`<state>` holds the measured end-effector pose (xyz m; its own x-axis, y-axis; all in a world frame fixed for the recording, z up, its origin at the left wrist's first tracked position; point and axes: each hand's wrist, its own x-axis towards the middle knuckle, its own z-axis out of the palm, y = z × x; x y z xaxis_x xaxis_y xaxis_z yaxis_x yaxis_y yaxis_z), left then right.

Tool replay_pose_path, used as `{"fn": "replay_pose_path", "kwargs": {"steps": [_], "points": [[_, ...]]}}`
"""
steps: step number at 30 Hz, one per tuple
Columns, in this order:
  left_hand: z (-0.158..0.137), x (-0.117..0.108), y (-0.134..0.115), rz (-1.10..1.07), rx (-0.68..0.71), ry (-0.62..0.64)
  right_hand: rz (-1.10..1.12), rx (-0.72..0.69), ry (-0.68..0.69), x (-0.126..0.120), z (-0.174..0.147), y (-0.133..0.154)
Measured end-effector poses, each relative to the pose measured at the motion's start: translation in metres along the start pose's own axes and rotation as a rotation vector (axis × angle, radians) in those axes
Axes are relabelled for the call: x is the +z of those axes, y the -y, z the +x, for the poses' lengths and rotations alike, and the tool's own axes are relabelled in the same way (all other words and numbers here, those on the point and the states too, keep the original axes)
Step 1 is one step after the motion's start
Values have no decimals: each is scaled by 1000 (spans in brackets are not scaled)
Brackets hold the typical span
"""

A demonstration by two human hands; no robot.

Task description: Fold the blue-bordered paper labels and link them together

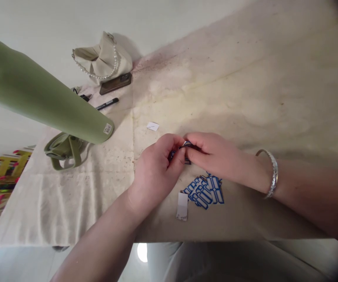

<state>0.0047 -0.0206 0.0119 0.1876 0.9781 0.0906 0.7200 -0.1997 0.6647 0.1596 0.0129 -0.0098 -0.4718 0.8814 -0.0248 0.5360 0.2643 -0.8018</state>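
1. Nearest the camera, the person's two bare forearms reached forward over the near edge of the beige stone counter (245,70).
2. Left hand (154,168): the fingers (177,158) were curled narrow and pinched against a small blue-bordered white sticker label (186,145), held just above the counter surface.
3. Right hand (216,156): its fingers were likewise closed on the same label from the opposite side, so both hands met at it near the counter's middle. A silver metal bangle (271,172) sat on the right wrist.
4. Most of the label was hidden by the fingertips; which hand bore more of the grip could not be told.
5. A loose pile of blue-bordered rectangular labels (206,192) lay on the counter just below the hands, near the front edge.
6. A white rectangular backing strip (182,205) lay touching the pile's left side.
7. A small white paper scrap (153,126) lay apart, beyond the left hand.
8. A cream woven cloth (83,188) covered the counter's left portion.
9. On the cloth stood a tall olive-green matte bottle (48,102), tilted in the view by lens distortion, with an olive-green looped strap (64,150) at its base.
10. Farther back lay a black marker pen (107,103), a dark brown rectangular case (115,83) and a beige fabric handbag with a pearl-bead handle (104,58).
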Motion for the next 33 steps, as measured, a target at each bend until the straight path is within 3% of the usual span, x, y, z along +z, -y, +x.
{"fn": "replay_pose_path", "kwargs": {"steps": [12,20,26,33], "points": [[5,4,9,-72,-4,15,-32,-15,1,-1,1,2],[11,-1,8,169,68,-103,129,10,-123,-1,-2,2],[18,0,17,401,122,104,230,72,-202,-4,-1,4],[19,0,17,399,143,46,264,61,-215,-4,-3,5]]}}
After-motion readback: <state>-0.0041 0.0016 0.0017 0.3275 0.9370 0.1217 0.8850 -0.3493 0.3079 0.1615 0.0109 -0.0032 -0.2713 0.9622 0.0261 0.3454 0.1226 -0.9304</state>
